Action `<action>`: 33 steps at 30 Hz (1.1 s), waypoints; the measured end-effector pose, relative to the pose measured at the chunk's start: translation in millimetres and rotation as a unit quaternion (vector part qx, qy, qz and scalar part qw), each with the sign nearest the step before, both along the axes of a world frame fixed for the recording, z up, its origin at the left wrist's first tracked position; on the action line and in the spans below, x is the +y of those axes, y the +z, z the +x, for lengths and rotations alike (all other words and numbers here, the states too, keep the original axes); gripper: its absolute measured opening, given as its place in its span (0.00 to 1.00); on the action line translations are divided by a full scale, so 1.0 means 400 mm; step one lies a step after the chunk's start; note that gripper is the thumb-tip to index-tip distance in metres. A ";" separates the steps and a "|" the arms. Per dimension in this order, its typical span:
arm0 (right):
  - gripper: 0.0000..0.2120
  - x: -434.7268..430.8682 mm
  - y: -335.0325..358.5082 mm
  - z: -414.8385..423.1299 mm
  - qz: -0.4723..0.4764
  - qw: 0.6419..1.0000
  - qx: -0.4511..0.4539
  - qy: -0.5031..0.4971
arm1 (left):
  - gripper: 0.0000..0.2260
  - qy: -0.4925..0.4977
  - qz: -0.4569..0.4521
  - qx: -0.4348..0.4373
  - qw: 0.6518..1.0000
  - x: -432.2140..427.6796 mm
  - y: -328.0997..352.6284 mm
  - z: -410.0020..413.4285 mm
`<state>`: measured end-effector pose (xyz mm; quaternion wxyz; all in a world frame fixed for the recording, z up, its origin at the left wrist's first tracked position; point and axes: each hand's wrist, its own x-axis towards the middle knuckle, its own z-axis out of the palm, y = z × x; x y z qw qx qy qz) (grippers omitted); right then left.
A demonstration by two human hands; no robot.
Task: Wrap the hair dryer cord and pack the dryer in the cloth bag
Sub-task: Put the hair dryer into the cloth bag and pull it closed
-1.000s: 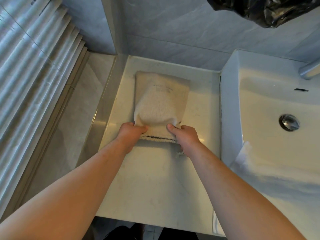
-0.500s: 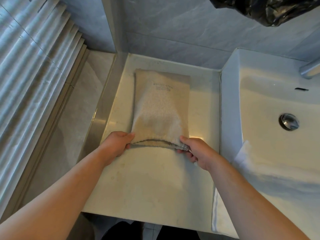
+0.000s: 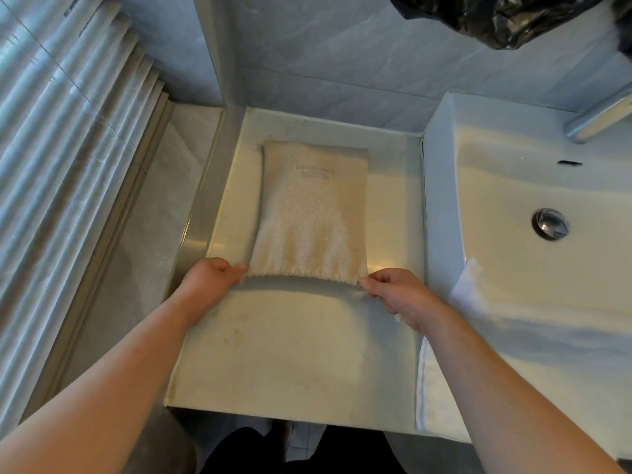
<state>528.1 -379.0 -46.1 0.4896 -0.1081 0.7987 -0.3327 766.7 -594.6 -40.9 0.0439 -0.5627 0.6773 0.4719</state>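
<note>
Both hands grip one cloth bag [image 3: 311,213] by its gathered mouth: the left hand [image 3: 208,280] pinches the left corner between thumb and curled fingers, and the right hand [image 3: 396,295] pinches the right corner the same way. Beyond the hands the bag lies flat on the pale surface [image 3: 290,354], its printed end farthest from them. Just right of the right hand, one white towel [image 3: 478,302] drapes over one sink's [image 3: 513,186] rim.
</note>
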 end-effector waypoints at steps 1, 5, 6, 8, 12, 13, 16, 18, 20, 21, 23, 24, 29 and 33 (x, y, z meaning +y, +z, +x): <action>0.08 0.011 0.005 0.002 0.002 1.000 0.017 -0.003 | 0.15 0.008 -0.010 -0.005 1.000 0.002 -0.003 0.008; 0.08 0.053 -0.006 0.015 0.004 0.993 0.121 -0.016 | 0.16 -0.043 -0.102 -0.073 0.991 0.025 -0.014 0.025; 0.08 0.060 -0.014 0.018 0.019 0.987 0.158 -0.001 | 0.15 -0.076 -0.125 -0.097 0.984 0.035 -0.015 0.024; 0.08 0.062 -0.028 0.031 0.076 0.966 0.229 0.087 | 0.13 -0.158 -0.173 -0.141 0.962 0.059 -0.017 0.017; 0.07 0.012 -0.024 0.069 0.056 0.945 0.256 0.195 | 0.08 -0.241 -0.208 -0.004 0.948 0.073 -0.037 -0.004; 0.08 -0.004 -0.016 0.077 0.041 0.950 0.246 0.186 | 0.08 -0.233 -0.169 0.036 0.957 0.076 -0.033 -0.012; 0.05 -0.036 0.001 0.090 0.012 0.974 0.185 0.127 | 0.02 -0.174 -0.077 0.057 0.980 0.086 -0.013 -0.040; 0.05 -0.048 0.012 0.097 -0.024 0.994 0.091 0.063 | 0.07 -0.146 -0.047 0.057 0.987 0.084 -0.014 -0.057; 0.07 -0.055 0.018 0.097 -0.032 0.999 0.033 -0.003 | 0.09 -0.118 -0.007 0.051 0.992 0.077 -0.019 -0.061; 0.09 -0.055 0.021 0.094 -0.030 0.999 0.023 -0.029 | 0.10 -0.121 -0.005 0.041 0.992 0.072 -0.022 -0.057; 0.12 -0.050 0.021 0.090 -0.021 0.998 0.021 -0.053 | 0.13 -0.150 -0.025 0.003 0.988 0.069 -0.030 -0.044; 0.14 -0.046 0.022 0.088 -0.011 0.999 0.031 -0.042 | 0.15 -0.159 -0.036 -0.008 0.987 0.070 -0.029 -0.039; 0.19 -0.023 0.035 0.079 0.026 0.995 0.085 0.037 | 0.20 -0.142 -0.095 -0.027 0.985 0.065 -0.007 -0.026; 0.19 -0.005 0.026 0.057 -0.004 0.995 0.096 -0.018 | 0.21 0.017 -0.056 0.027 0.998 0.061 -0.010 0.003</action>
